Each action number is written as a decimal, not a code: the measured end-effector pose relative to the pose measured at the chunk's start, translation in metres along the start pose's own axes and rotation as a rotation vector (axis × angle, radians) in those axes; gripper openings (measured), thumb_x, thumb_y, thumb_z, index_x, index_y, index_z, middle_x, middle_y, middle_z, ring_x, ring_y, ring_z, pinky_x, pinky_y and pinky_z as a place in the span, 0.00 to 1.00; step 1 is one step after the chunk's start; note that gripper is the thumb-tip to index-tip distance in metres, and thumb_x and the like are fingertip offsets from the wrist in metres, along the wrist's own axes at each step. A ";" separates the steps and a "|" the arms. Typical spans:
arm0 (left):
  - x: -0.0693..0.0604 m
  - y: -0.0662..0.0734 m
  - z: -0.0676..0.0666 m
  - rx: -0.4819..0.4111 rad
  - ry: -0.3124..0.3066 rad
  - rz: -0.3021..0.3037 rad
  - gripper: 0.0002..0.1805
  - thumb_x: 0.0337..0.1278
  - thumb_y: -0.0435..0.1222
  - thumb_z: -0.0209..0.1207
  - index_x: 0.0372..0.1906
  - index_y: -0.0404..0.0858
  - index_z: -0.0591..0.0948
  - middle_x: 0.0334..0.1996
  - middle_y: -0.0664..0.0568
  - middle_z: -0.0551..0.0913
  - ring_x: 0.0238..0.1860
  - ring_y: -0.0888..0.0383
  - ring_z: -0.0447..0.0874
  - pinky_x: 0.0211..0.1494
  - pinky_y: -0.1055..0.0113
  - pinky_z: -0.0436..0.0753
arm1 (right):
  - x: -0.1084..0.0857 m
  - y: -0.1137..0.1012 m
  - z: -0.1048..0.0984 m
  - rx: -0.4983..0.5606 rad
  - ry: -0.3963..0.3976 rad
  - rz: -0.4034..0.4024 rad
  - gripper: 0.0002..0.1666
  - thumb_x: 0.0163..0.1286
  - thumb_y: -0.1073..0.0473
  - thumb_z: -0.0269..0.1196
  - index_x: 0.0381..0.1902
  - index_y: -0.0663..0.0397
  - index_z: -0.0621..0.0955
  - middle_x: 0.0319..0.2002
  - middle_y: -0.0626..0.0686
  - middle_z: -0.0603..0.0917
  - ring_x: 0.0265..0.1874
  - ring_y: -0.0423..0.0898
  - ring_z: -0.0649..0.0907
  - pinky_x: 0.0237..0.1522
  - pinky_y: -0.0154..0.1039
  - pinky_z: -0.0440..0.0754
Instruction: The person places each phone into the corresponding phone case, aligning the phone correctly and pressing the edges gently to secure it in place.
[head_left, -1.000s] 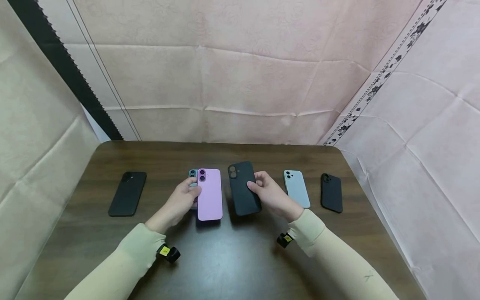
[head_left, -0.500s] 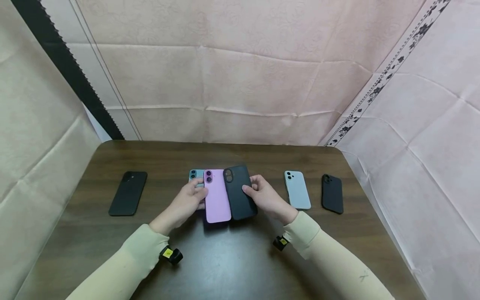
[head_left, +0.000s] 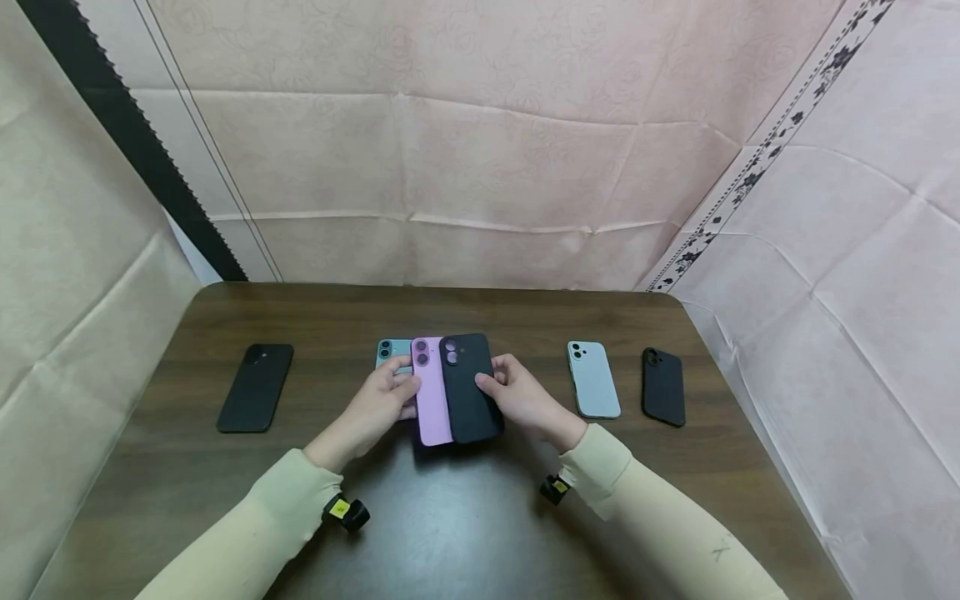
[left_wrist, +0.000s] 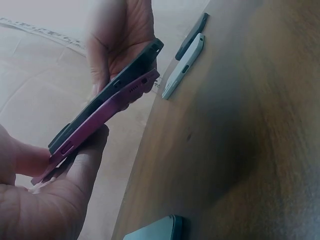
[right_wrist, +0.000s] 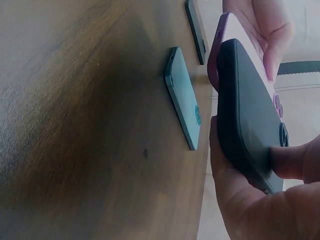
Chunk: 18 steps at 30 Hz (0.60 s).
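In the head view my left hand [head_left: 375, 410] grips a lilac phone [head_left: 431, 400] by its left edge, thumb on its back. My right hand [head_left: 531, 402] holds a black phone case [head_left: 474, 396] by its right edge. The case overlaps the right part of the phone, and lilac shows through its camera opening. Both are held above the table, camera ends away from me. From the left wrist the case [left_wrist: 102, 97] and phone [left_wrist: 95, 122] lie nearly parallel, close together. The right wrist view has the case [right_wrist: 250, 110] in front of the phone.
A teal phone [head_left: 392, 350] lies partly hidden behind my left hand. Right of my hands are a pale blue phone [head_left: 595, 380] and a black phone or case [head_left: 663, 387]. Another black one [head_left: 255, 388] lies far left on the brown wooden table [head_left: 450, 533]. Cloth hangs around.
My left hand has carried the lilac phone to the right, and my right hand the black case to the left. The gap between them has closed, and the case now overlaps the phone.
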<state>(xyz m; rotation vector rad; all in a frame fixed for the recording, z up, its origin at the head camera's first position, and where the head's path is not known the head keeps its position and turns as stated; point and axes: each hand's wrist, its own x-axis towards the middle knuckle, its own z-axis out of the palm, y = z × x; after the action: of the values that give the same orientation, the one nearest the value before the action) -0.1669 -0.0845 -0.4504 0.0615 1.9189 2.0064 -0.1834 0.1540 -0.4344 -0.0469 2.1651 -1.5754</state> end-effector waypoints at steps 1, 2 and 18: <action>0.000 0.000 0.001 -0.008 -0.003 0.005 0.23 0.76 0.35 0.44 0.71 0.40 0.59 0.60 0.38 0.75 0.54 0.46 0.80 0.51 0.56 0.81 | 0.000 0.000 0.001 -0.001 -0.002 -0.004 0.19 0.75 0.52 0.55 0.56 0.55 0.65 0.42 0.58 0.82 0.39 0.50 0.84 0.46 0.44 0.81; 0.000 0.001 0.001 -0.016 -0.002 0.007 0.23 0.76 0.35 0.43 0.70 0.39 0.59 0.59 0.38 0.75 0.54 0.46 0.80 0.51 0.55 0.81 | 0.000 0.000 0.001 -0.001 -0.005 -0.009 0.19 0.75 0.52 0.55 0.56 0.55 0.65 0.42 0.58 0.82 0.39 0.50 0.84 0.46 0.44 0.81; 0.001 -0.002 0.011 -0.111 -0.033 0.028 0.21 0.76 0.30 0.39 0.68 0.38 0.60 0.59 0.36 0.75 0.55 0.44 0.79 0.53 0.53 0.80 | 0.001 0.000 0.012 -0.088 0.036 -0.060 0.19 0.75 0.51 0.56 0.54 0.57 0.67 0.37 0.56 0.81 0.32 0.48 0.81 0.33 0.39 0.79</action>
<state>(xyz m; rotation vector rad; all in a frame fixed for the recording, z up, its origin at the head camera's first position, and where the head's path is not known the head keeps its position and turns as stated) -0.1644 -0.0732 -0.4522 0.0928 1.7931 2.1133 -0.1793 0.1430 -0.4373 -0.1139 2.2800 -1.5231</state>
